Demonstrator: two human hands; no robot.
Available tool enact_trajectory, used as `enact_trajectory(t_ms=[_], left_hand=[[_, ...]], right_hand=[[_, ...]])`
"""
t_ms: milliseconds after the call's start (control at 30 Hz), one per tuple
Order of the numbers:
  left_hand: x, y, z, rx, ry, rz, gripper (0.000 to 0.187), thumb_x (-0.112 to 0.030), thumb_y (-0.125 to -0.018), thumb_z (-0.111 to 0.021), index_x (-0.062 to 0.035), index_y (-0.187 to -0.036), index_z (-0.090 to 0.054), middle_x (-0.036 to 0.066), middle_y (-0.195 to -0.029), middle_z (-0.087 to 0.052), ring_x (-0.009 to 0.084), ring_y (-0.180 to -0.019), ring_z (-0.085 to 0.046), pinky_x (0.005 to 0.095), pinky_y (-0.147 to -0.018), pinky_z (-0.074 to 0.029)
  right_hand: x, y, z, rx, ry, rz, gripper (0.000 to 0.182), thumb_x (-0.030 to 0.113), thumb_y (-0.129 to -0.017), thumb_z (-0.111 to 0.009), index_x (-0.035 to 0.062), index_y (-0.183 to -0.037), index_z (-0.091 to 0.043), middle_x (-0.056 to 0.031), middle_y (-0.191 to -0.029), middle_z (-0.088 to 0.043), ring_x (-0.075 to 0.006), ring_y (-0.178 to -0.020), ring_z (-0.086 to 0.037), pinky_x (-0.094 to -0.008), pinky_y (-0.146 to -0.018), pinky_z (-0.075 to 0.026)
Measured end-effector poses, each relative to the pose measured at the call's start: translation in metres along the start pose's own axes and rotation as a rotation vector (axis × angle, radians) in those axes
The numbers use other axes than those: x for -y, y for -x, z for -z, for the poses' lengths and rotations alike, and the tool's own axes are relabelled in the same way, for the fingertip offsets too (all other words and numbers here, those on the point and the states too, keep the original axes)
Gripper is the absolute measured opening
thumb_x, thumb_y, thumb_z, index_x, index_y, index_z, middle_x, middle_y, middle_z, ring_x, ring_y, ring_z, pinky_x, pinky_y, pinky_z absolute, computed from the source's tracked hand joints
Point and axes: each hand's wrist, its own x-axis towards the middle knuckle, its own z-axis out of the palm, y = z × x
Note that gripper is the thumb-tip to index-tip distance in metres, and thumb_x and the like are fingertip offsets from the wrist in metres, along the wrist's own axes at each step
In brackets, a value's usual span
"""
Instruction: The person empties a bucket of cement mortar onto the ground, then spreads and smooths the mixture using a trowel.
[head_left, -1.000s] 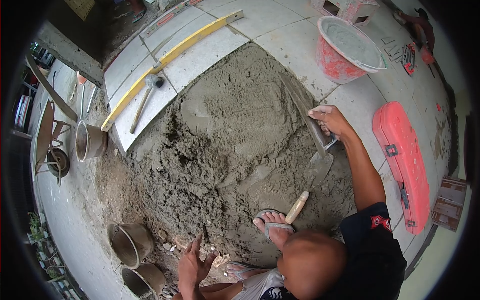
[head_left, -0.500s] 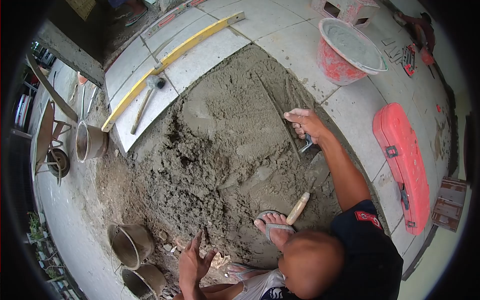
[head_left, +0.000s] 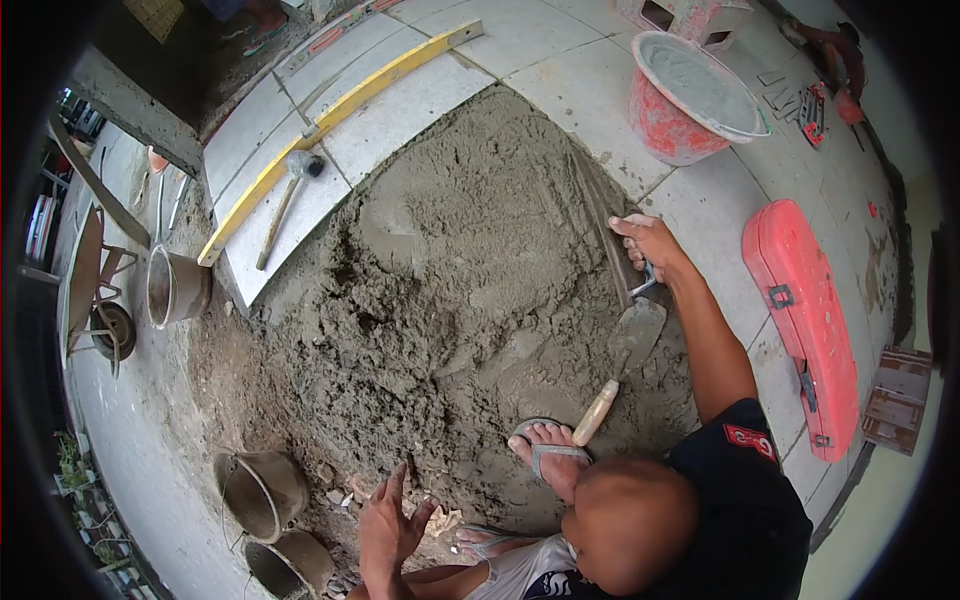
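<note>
My right hand (head_left: 645, 248) is closed around the handle of a long-bladed plastering trowel (head_left: 612, 262), its blade seen almost edge-on against the wet mortar (head_left: 480, 230) near the right border of the patch. A second trowel (head_left: 597, 413) with a wooden handle lies on the mortar beside my sandalled foot (head_left: 550, 450). Its broad, mortar-smeared blade points toward my right hand. At the lower edge of the view, my left hand (head_left: 393, 525) holds nothing; its index finger is stretched out and the thumb stands apart.
A yellow level (head_left: 340, 115) and a mallet (head_left: 290, 205) lie on the tiles. A red bucket of grey slurry (head_left: 680, 125) and a red case (head_left: 800, 330) stand to the right. Two buckets (head_left: 262, 495) (head_left: 290, 562) sit lower left, near a wheelbarrow (head_left: 95, 290). Another person (head_left: 840, 55) is far right.
My right hand has moved to the right, taking the plastering trowel with it toward the tile edge. More of the second trowel's blade shows now. My left hand stays in place.
</note>
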Motion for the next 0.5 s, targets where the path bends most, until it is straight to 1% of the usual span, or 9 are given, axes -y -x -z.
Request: enact_trajectory(t_ms=[67,100,133,200,233,300,400,467,500], left_hand=[[0.001,0.002,0.002,0.046,-0.066,0.035,0.077,-0.039,-0.087,-0.08,-0.002,-0.147,-0.051,0.025,-0.129,-0.067,0.0427,-0.117,-0.066,0.0464,-0.095,-0.056],[0.001,0.002,0.003,0.089,-0.051,0.055,0.08,-0.044,-0.087,-0.078,-0.0031,-0.149,-0.049,0.025,-0.131,-0.066,0.0436,-0.121,-0.064,0.0477,-0.099,-0.054],[0.008,0.001,-0.002,0.105,-0.16,0.056,0.079,-0.048,-0.088,-0.075,-0.0088,-0.151,-0.047,0.025,-0.123,-0.066,0.0459,-0.108,-0.067,0.0507,-0.092,-0.055],[0.004,0.006,-0.005,-0.017,-0.084,-0.024,0.076,-0.037,-0.09,-0.074,-0.0189,-0.156,-0.041,0.027,-0.129,-0.065,0.0492,-0.11,-0.064,0.0561,-0.09,-0.054],[0.001,0.008,-0.003,-0.015,-0.083,-0.018,0.076,-0.037,-0.09,-0.074,-0.0189,-0.156,-0.041,0.027,-0.129,-0.065,0.0492,-0.11,-0.064,0.0561,-0.09,-0.054],[-0.011,0.007,0.006,0.084,-0.081,0.083,0.074,-0.039,-0.09,-0.075,-0.0189,-0.155,-0.043,0.03,-0.13,-0.063,0.0496,-0.112,-0.063,0.0565,-0.091,-0.053],[-0.007,0.01,0.003,-0.005,-0.064,0.027,0.073,-0.039,-0.09,-0.074,-0.0187,-0.153,-0.045,0.031,-0.13,-0.063,0.0496,-0.113,-0.063,0.0563,-0.092,-0.053],[-0.007,0.001,0.005,0.02,-0.019,0.036,0.073,-0.039,-0.089,-0.075,-0.0184,-0.153,-0.045,0.03,-0.13,-0.063,0.0494,-0.112,-0.064,0.0557,-0.091,-0.053],[0.001,-0.003,0.0,0.081,-0.074,0.077,0.077,-0.045,-0.088,-0.075,-0.0145,-0.153,-0.046,0.028,-0.127,-0.064,0.0475,-0.11,-0.065,0.0534,-0.092,-0.054]], right_hand=[[-0.003,0.001,0.001,0.003,0.023,0.014,0.031,0.036,-0.093,-0.078,0.0078,-0.097,-0.065,0.0072,-0.064,-0.042,-0.0047,-0.049,-0.035,-0.0252,-0.044,-0.029],[0.002,0.004,-0.001,0.009,0.06,0.021,0.03,0.036,-0.093,-0.077,0.0085,-0.096,-0.065,0.0074,-0.064,-0.041,-0.0045,-0.048,-0.034,-0.0256,-0.044,-0.029],[0.014,0.019,-0.004,0.074,0.125,0.013,0.033,0.036,-0.093,-0.077,0.0052,-0.101,-0.068,0.0011,-0.068,-0.053,-0.011,-0.055,-0.048,-0.0316,-0.053,-0.042],[0.01,0.02,-0.017,-0.025,0.561,0.466,0.041,0.036,-0.093,-0.075,0.0025,-0.117,-0.07,-0.0129,-0.088,-0.072,-0.0276,-0.078,-0.069,-0.0433,-0.075,-0.054],[0.013,0.021,-0.022,-0.019,0.561,0.463,0.041,0.036,-0.093,-0.075,0.0025,-0.117,-0.07,-0.0129,-0.088,-0.072,-0.0276,-0.078,-0.069,-0.0433,-0.075,-0.054],[0.028,0.023,-0.037,-0.252,0.96,0.488,0.051,0.036,-0.093,-0.073,0.0015,-0.13,-0.067,-0.0223,-0.116,-0.073,-0.0397,-0.111,-0.068,-0.0477,-0.098,-0.051],[0.04,-0.012,-0.036,-0.239,0.982,0.459,0.051,0.036,-0.093,-0.072,0.0028,-0.132,-0.067,-0.0259,-0.123,-0.069,-0.0419,-0.116,-0.066,-0.049,-0.099,-0.051],[0.029,-0.047,-0.038,-0.29,0.96,0.477,0.051,0.035,-0.093,-0.072,0.0029,-0.131,-0.067,-0.0246,-0.125,-0.069,-0.0406,-0.116,-0.067,-0.0476,-0.1,-0.051],[0.023,-0.057,-0.047,-0.253,0.914,0.474,0.051,0.036,-0.093,-0.071,0.003,-0.132,-0.067,-0.024,-0.125,-0.069,-0.0402,-0.116,-0.067,-0.0474,-0.101,-0.051]])
